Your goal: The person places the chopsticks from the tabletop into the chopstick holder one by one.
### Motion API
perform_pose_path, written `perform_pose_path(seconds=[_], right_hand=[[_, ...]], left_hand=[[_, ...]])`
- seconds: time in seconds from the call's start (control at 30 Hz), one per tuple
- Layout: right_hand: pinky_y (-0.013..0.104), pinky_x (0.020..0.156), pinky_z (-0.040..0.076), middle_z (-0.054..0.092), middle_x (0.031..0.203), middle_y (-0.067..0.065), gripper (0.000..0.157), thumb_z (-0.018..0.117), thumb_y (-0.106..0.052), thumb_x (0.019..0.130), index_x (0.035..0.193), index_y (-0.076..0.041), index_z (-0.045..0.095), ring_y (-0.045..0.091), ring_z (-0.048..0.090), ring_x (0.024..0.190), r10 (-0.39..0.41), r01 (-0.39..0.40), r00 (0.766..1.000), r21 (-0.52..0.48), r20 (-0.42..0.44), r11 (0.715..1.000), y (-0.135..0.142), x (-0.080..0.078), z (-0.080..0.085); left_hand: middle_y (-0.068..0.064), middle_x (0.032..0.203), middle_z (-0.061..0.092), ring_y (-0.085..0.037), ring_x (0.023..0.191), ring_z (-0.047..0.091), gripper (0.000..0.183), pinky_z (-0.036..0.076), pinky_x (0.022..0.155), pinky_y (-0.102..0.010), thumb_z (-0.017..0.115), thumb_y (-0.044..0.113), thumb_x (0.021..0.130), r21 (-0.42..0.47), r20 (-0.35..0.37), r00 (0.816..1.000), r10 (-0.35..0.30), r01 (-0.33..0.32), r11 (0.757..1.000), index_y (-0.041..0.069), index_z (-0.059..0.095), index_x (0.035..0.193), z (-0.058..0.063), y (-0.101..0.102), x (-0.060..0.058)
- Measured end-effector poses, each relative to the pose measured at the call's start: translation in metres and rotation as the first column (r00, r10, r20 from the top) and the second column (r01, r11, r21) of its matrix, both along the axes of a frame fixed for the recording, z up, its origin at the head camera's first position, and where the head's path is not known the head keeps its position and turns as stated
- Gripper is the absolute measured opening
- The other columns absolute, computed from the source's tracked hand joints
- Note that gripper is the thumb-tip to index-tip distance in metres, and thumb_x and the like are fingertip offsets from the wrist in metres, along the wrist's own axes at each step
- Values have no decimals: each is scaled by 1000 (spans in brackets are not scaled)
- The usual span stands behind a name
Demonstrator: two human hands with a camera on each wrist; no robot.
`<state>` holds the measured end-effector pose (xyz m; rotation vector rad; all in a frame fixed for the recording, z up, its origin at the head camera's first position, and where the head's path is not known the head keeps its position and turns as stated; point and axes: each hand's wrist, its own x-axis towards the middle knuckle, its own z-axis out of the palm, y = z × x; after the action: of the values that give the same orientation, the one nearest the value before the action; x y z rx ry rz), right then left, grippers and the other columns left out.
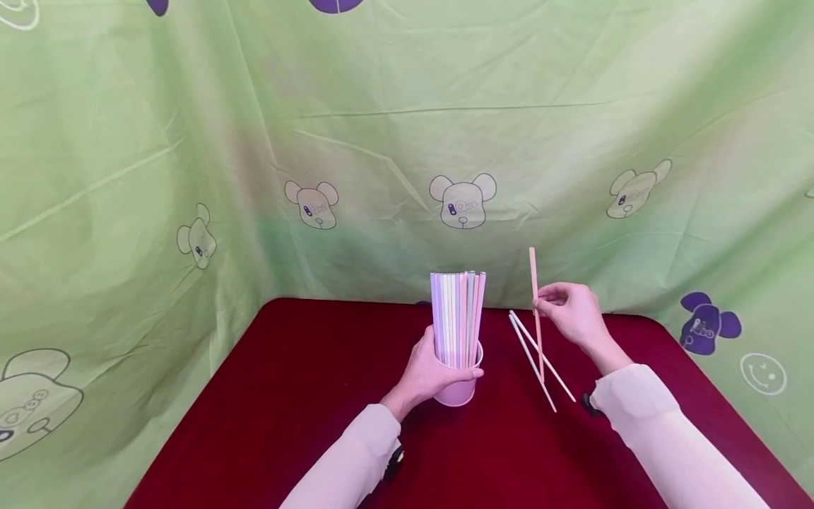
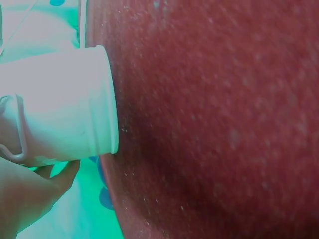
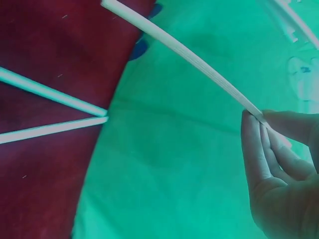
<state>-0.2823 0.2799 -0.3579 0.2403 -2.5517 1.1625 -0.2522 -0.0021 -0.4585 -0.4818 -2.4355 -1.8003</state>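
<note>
My left hand (image 1: 431, 369) grips a pink cup (image 1: 454, 396), its thumb across the front below the rim. Upright in the cup stands a bundle of drinking straws (image 1: 454, 311) in purple, white, pink and grey. In the left wrist view the cup (image 2: 60, 109) appears sideways with its base close to the table. To the right, my right hand (image 1: 575, 316) pinches a pink straw (image 1: 533, 270) between thumb and fingertips, near its middle. This straw (image 3: 174, 46) slants down toward two pale straws (image 1: 559, 379) that lie on the table, their far ends nearly together.
A dark red cloth covers the table (image 1: 305, 396), which has rounded back corners. Green fabric (image 1: 394, 141) printed with bear heads hangs behind and at both sides. Beyond the pale straws runs the table's back edge.
</note>
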Motion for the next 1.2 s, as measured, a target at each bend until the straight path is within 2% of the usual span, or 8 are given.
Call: perform_pose_path(seconds=[0.27,0.37,0.47,0.63,0.77,0.9,1.03,1.2], right_hand=[[13,65,53,74,96,25,22,74,-7,93,109,8,72,-4,69,75,15,-33,991,-136,-132,990,-23,5,20],[12,67,52,74,96,24,23,75,-8,93,109,8,72,-4,69,75,19,-51,986,-194,-163,980,-35,7,27],[14,72,55,75,94,21,23,75,-7,93,108,10,71,1,72,75,15,-71,980,-279,-198,958,-45,9,33],[20,77,58,75,92,19,20,73,0,92,106,13,69,6,73,74,-1,-117,961,-412,-276,904,-60,11,39],[21,78,58,75,93,19,21,73,0,92,107,14,69,7,73,75,6,-136,961,-456,-275,879,-69,12,36],[19,76,58,74,95,24,22,73,0,92,109,14,68,8,73,77,36,-129,975,-429,-219,894,-74,11,21],[14,73,55,72,94,31,18,72,5,90,105,15,68,9,72,77,44,-109,979,-327,-199,939,-80,13,1],[10,70,52,75,87,21,14,78,0,87,99,7,74,9,70,76,56,-105,973,-212,-223,972,-83,13,-19]], left_hand=[[4,125,61,-11,108,62,109,52,94,-36,97,48,61,26,-32,995,98,-97,995,15,41,148,6,7,0],[4,126,60,-10,108,62,113,52,95,-35,97,49,60,24,-28,992,122,-121,992,16,38,150,9,9,-2],[4,124,61,-9,106,63,114,52,94,-34,98,47,60,26,-16,992,127,-126,992,16,37,150,10,10,-2],[2,121,64,-11,103,65,107,54,91,-36,97,42,61,33,-6,993,120,-119,992,13,40,147,10,11,-2],[2,116,66,-11,100,66,95,55,88,-35,97,41,62,39,15,993,117,-118,992,12,47,138,8,12,-2],[2,112,67,-11,98,66,88,54,87,-35,97,41,63,61,25,993,113,-114,992,13,50,131,7,12,-1],[2,113,67,-11,99,66,87,54,89,-35,97,40,63,64,23,995,101,-103,993,13,50,131,6,13,-1],[2,114,67,-11,99,66,86,53,89,-35,97,39,64,60,19,995,97,-98,993,14,49,132,5,11,-2]])
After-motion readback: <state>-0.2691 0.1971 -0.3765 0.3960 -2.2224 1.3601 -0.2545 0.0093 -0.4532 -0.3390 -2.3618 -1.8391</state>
